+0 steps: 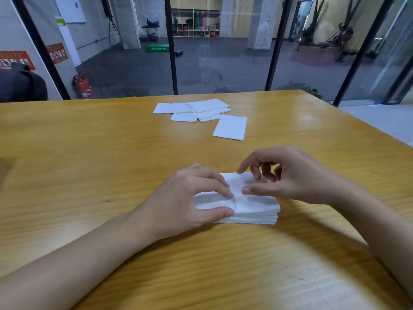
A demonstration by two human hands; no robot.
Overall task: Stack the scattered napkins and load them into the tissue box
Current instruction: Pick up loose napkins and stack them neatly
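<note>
White paper napkin stack (pixel 254 209) sits on the yellow-brown wooden worktop (pixel 89 153), on the near side, roughly centre, between both forearms. It's several layers thick, edges mostly flush, layers visible along the near side. Left hand (pixel 192 198) clamps the stack's left end: fingers curled over the top sheet, thumb pressed against the near edge. Right hand (pixel 288 175) is over the stack's far right part, fingers loosely curled, nothing held that I can see. Its thumb tip points left, close to the left index fingertip, on or just above the top sheet; contact can't be told. Hands are close together, nearly fingertip to fingertip, not interlocked. Some motion blur on the top sheet under the left fingers. Loose white napkins (pixel 194 109) lie at the far side of the worktop, well apart from the stack: an overlapping cluster of flat sheets, exact count unclear. One single white napkin (pixel 230 127) lies just beside the cluster, on its near right, tilted; whether it touches the cluster's corner is unclear. Beyond the worktop: glass wall with black frames (pixel 223 63), red fire extinguisher (pixel 83 86) on the floor at the left, dark bag (pixel 20 83) at the far left edge, green soft box (pixel 157 48) on the grey floor past the glass, white cubby shelf (pixel 195 25) against the back wall, green plant leaves (pixel 312 91) past the worktop's far right corner.
</note>
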